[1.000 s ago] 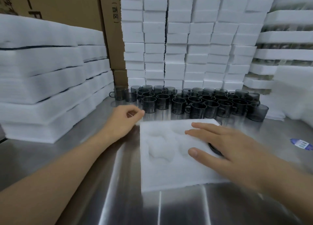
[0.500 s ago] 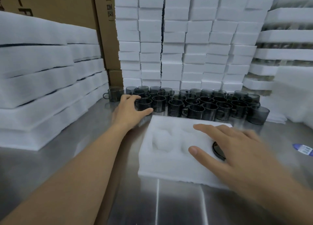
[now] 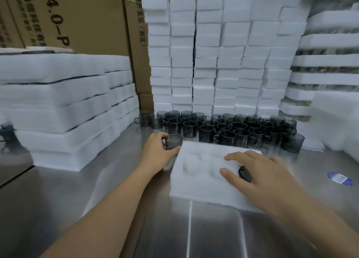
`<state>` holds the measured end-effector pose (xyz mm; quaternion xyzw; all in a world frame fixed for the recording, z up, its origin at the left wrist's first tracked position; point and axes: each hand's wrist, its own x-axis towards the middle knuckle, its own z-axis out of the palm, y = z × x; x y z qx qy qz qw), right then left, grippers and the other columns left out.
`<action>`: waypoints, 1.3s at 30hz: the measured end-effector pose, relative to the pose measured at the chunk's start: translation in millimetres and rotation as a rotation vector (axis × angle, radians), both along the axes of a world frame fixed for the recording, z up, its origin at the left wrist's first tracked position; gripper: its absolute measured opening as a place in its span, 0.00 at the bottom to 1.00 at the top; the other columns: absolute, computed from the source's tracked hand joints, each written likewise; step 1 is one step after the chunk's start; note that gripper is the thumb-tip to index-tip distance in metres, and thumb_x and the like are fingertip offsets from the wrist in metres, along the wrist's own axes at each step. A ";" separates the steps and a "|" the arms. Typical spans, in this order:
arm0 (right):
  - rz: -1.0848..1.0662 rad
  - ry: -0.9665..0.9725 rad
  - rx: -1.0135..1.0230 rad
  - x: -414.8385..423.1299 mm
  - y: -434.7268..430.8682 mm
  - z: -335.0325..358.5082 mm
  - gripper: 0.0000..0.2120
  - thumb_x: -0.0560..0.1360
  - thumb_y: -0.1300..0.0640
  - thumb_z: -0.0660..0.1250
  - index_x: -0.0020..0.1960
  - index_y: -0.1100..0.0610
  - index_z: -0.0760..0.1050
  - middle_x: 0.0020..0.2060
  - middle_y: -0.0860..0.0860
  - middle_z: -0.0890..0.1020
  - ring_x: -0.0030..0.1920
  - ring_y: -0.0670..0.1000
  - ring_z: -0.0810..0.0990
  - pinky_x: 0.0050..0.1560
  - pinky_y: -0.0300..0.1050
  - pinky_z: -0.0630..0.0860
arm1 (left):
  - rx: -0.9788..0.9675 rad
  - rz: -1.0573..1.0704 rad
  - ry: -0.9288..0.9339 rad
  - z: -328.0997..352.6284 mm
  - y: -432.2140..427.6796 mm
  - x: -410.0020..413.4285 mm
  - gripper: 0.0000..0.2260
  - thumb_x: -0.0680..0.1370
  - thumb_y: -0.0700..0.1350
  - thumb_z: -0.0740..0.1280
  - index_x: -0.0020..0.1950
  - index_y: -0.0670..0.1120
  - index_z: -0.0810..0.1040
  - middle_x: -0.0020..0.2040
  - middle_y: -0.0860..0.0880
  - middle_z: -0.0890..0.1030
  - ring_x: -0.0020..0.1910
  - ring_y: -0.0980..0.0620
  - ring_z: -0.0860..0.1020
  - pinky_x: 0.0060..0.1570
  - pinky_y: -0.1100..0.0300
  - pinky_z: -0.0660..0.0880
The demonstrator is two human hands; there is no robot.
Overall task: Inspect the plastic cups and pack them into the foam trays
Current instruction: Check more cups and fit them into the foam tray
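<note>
A: Nearest first: what is noted on the worktop point(image 3: 97, 199)?
B: A foam tray point(image 3: 202, 182) is seen lying flat in front. The right hand point(image 3: 260, 174) is laid over its right side, fingers point(image 3: 242, 155) straight and spread, nothing gripped. The rim of a dark cup point(image 3: 243, 174) is glimpsed in the pocket beneath the palm. The other pockets in view are seen unfilled.

A: And the cup being taken?
B: At the tray's far left corner a smoky cup point(image 3: 174, 142) is held by the left hand point(image 3: 158, 152), its fingers curled round the wall and the thumb along the near side. Whether it is lifted off the steel cannot be told.

A: How is handling judged?
B: Light, stiff and thin-walled. The plastic is smooth, so likely slippery and easily scuffed. A hold round the body or by the small side handle is advised, and a hard squeeze at the rim is best avoided. The foam is judged soft and very light, liable to slide unless pressed down.

A: Further back?
B: The waiting cups point(image 3: 239, 130) are stood upright and packed close, many touching, so one knocked could tip its neighbours. Behind them foam blocks point(image 3: 213, 63) are stacked, with foam sheets point(image 3: 64, 102) at left and cardboard boxes point(image 3: 81, 19) beyond
</note>
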<state>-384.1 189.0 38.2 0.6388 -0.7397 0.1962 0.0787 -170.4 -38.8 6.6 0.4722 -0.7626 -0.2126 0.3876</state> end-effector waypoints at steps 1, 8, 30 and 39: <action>0.005 -0.004 0.001 0.0 0.3 0.3 0.35 0.73 0.18 0.40 0.69 0.32 0.70 0.58 0.33 0.76 0.60 0.38 0.76 0.65 0.44 0.62 | -0.001 0.006 -0.005 -0.4 6.8 4.1 0.30 0.76 0.59 0.78 0.74 0.49 0.76 0.62 0.52 0.73 0.53 0.51 0.76 0.52 0.58 0.72; 0.035 -0.029 0.017 0.1 0.7 2.6 0.35 0.73 0.18 0.41 0.69 0.31 0.71 0.58 0.32 0.76 0.59 0.37 0.75 0.65 0.43 0.62 | 0.137 -0.040 0.093 2.9 11.1 18.6 0.30 0.72 0.56 0.83 0.71 0.51 0.80 0.67 0.49 0.74 0.60 0.49 0.78 0.58 0.57 0.74; 0.042 -0.030 0.010 4.1 4.9 9.0 0.31 0.76 0.21 0.45 0.67 0.34 0.73 0.58 0.33 0.77 0.52 0.32 0.71 0.69 0.45 0.63 | -0.725 -0.175 0.667 99.7 125.7 -12.2 0.29 0.76 0.48 0.82 0.74 0.52 0.76 0.74 0.49 0.73 0.71 0.52 0.75 0.51 0.65 0.76; 0.050 -0.035 0.016 2.6 5.5 7.8 0.32 0.74 0.22 0.44 0.67 0.32 0.73 0.58 0.33 0.77 0.52 0.26 0.68 0.66 0.41 0.60 | 0.128 -0.376 1.008 119.9 126.2 -10.7 0.25 0.74 0.67 0.74 0.66 0.54 0.82 0.60 0.57 0.87 0.55 0.62 0.84 0.47 0.63 0.75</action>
